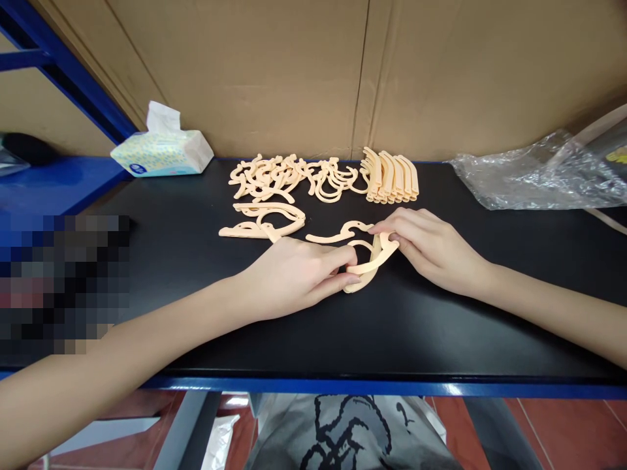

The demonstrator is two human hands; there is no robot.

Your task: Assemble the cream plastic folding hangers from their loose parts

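Left hand [304, 274] and right hand [426, 245]: fingertips pinching opposite ends of cream plastic hanger parts [375, 264], near table centre. Stacked curved pieces [392, 176] at far side, right of hooks [328, 179].

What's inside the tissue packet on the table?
One white tissue is poking out of the top of the packet. The packet's sides cover everything else inside, so I can't see whether more tissues are in there.
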